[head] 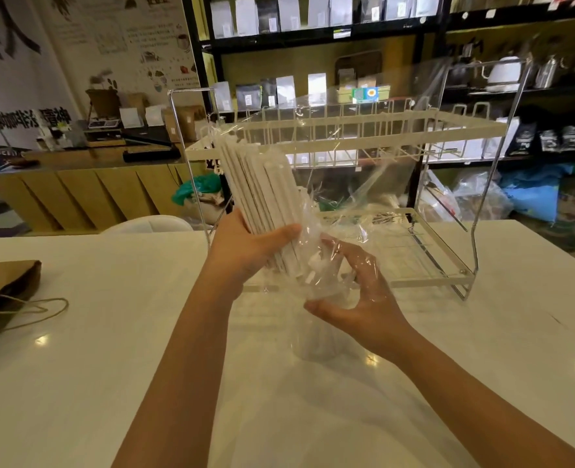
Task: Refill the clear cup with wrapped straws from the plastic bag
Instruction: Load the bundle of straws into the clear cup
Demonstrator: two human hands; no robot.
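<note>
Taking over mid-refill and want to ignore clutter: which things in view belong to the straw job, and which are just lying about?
Part of the job:
- wrapped straws, gripped by the left hand
- plastic bag, around the right hand
- clear cup, standing on the table

Lying about:
- wire rack
- brown paper bag

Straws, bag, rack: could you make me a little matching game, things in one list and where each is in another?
Things:
1. wrapped straws
2. plastic bag
3. wire rack
4. brown paper bag

Places:
A. lying at the table's left edge
B. standing on the table behind the hands
C. gripped in the left hand
D. held by the right hand

Pairs: 1-C, 2-D, 3-B, 4-A
</note>
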